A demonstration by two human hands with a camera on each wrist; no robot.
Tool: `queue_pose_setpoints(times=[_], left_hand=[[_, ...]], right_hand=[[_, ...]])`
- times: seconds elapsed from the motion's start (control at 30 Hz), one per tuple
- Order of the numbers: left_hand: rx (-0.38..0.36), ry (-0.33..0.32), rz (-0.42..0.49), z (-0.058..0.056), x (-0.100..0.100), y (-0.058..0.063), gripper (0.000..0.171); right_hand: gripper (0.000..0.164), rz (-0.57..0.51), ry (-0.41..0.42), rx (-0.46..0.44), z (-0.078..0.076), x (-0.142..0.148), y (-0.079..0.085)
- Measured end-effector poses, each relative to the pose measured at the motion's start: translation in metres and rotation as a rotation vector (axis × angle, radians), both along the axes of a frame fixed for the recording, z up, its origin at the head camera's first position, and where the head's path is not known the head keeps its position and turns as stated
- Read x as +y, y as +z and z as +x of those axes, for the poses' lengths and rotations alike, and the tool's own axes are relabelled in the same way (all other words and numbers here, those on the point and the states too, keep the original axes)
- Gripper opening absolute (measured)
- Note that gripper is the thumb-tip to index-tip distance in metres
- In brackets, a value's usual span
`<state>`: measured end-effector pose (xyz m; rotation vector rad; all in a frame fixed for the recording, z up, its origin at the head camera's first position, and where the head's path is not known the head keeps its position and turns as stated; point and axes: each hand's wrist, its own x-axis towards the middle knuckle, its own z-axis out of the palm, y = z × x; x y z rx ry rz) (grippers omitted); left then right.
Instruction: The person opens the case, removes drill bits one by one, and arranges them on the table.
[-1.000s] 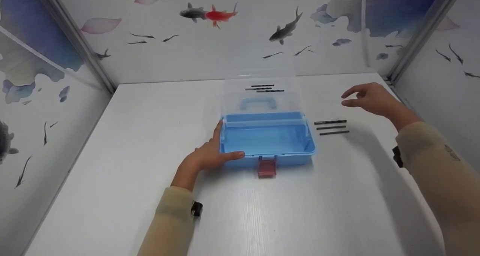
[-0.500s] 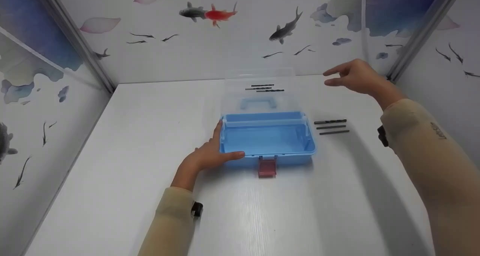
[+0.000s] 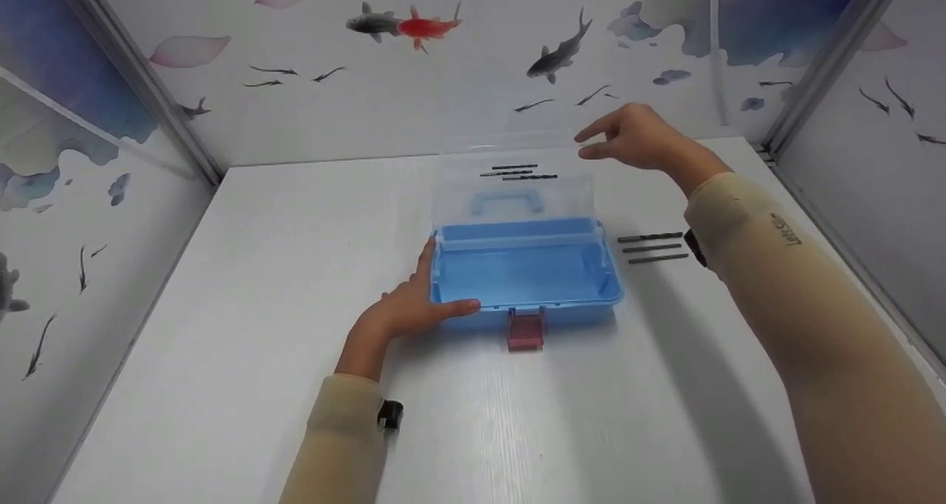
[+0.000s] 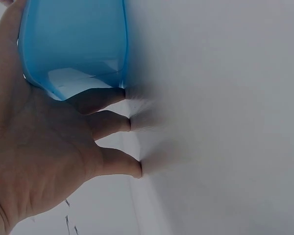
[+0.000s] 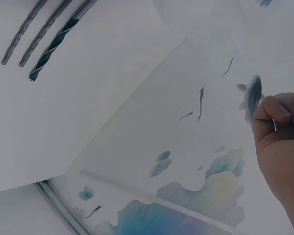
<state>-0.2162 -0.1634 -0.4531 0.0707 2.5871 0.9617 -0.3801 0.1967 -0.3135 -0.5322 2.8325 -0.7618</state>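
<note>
A blue plastic toolbox (image 3: pixel 580 315) stands with its clear lid (image 3: pixel 451 202) tipped back and a red latch (image 3: pixel 525 332) hanging at the front. My left hand (image 3: pixel 403 308) rests around its left front corner, thumb along the front rim. Straight fingers (image 4: pixel 110 122) reach down to the table in the left wrist view. Three dark drill bits (image 3: pixel 655 248) lie right of the box. Another group of drill bits (image 3: pixel 519 172) shows through the lid. My right hand (image 3: pixel 637 139) hovers by the lid's upper right edge, thumb and index finger apart, nothing between them.
The white table (image 3: pixel 281 267) carries the box and bits. A back wall (image 3: pixel 369 105) with painted fish rises behind the lid, and panels in metal frames (image 3: pixel 835 68) stand at both sides. No other containers show.
My right hand has moved left and farther back, from above the right-hand drill bits to the lid's edge. The left hand and the toolbox keep their places.
</note>
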Motion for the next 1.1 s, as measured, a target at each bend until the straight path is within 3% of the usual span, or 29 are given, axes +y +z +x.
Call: queue_pose_setpoints(times=[0.3,0.6,0.87,1.1], left_hand=[[-0.01,-0.002,-0.001,0.0,-0.004,0.003,0.137],[-0.011,-0.009,-0.006,-0.001,0.0,0.0,0.136],[-0.013,-0.011,0.004,-0.001,0.001,0.002,0.136],[-0.015,-0.005,0.001,-0.002,-0.001,0.0,0.135]], right_hand=[[0.033,-0.044,0.029,-0.029,-0.013,-0.037,-0.013],[0.031,0.067,0.08,-0.043,-0.024,-0.051,-0.035],[0.033,0.181,0.116,-0.015,-0.031,-0.052,-0.038],[0.025,0.084,0.087,-0.014,-0.033,-0.053,-0.051]])
